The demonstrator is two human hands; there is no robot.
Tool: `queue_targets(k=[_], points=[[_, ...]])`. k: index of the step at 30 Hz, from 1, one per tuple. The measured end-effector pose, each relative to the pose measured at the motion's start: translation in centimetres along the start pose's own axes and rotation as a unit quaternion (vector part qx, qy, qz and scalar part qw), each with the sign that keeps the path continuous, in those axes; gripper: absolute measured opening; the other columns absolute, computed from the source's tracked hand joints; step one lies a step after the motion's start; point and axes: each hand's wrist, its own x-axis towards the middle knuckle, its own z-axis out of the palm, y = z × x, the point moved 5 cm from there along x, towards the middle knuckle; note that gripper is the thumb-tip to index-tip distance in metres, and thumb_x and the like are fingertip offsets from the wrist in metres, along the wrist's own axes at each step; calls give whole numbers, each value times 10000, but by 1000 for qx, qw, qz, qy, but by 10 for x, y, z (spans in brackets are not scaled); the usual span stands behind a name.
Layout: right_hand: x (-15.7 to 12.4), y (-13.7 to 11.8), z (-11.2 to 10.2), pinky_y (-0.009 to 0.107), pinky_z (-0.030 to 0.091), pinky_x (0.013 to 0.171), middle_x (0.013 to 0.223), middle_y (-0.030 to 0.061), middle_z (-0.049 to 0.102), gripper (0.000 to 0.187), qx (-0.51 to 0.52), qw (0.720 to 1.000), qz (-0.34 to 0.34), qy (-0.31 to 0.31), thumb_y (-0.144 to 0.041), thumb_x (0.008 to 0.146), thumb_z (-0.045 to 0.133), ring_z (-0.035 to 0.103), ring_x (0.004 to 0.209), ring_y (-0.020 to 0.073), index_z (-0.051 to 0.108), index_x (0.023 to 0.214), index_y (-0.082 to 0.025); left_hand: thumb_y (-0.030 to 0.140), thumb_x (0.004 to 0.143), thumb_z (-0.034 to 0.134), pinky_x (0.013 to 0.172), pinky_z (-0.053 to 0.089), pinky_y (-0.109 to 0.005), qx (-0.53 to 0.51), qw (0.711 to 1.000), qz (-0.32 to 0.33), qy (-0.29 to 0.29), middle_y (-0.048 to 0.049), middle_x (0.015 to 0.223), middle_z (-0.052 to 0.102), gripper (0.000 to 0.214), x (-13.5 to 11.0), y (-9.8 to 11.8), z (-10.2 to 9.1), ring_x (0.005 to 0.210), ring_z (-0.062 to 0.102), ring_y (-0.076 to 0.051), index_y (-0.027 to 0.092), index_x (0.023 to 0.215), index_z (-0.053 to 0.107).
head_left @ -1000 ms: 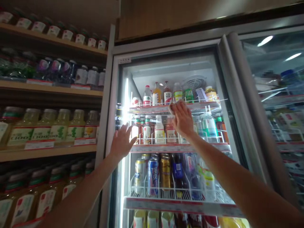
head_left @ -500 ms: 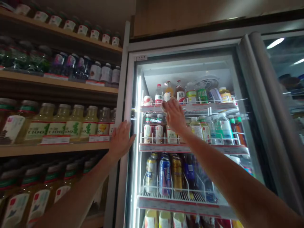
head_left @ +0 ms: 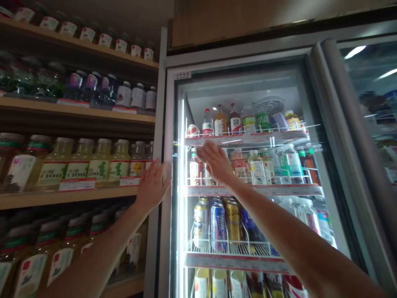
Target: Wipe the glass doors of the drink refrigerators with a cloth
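While both arms reach forward and up, the right hand stands open with the fingers spread, in front of the second shelf of a glass-door drinks refrigerator. It has hold of nothing. Whether its palm touches the glass is hard to tell, because the glare and the bottles behind make the contact unclear. The left hand is also open and holds nothing; its fingers lie flat against the left frame of the door, beside the wooden shelves with juice bottles. The right hand covers part of the bottles on the second shelf, among them a bottle with a red label, so some labels are hidden. Below, blue and gold cans stand in a white wire rack. Behind the next refrigerator door, on the right, the goods are blurred and hard to make out. The bottom row is cut off by the picture's lower edge.
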Motion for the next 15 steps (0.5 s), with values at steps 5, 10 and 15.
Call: queue_targets(k=[5, 10, 15], points=[[-42, 22, -13, 471, 189, 1136, 1493, 35, 335, 592, -26, 1000, 15, 5, -149, 833, 436, 169, 1415, 235, 337, 1414, -194, 373, 891, 376, 1054, 328, -513, -8, 999, 30, -12, -166, 1449, 362, 499, -4, 33, 6, 1339, 337, -306, 115, 1315, 422], [-129, -14, -3, 443, 142, 1156, 1502, -19, 318, 663, -23, 983, -169, -64, -182, 814, 487, 110, 1428, 192, 269, 1438, -236, 387, 898, 398, 1069, 313, -506, -38, 994, 95, -25, -140, 1458, 360, 490, -17, 83, 18, 1356, 317, -283, 160, 1332, 416], [-115, 61, -36, 476, 181, 1133, 1476, 55, 364, 568, -74, 995, 55, 49, -175, 852, 422, 184, 1413, 215, 336, 1412, -200, 404, 903, 406, 1099, 278, -487, -61, 989, 132, -29, -115, 1487, 313, 525, -37, 126, 28, 1392, 237, -269, 182, 1377, 368]])
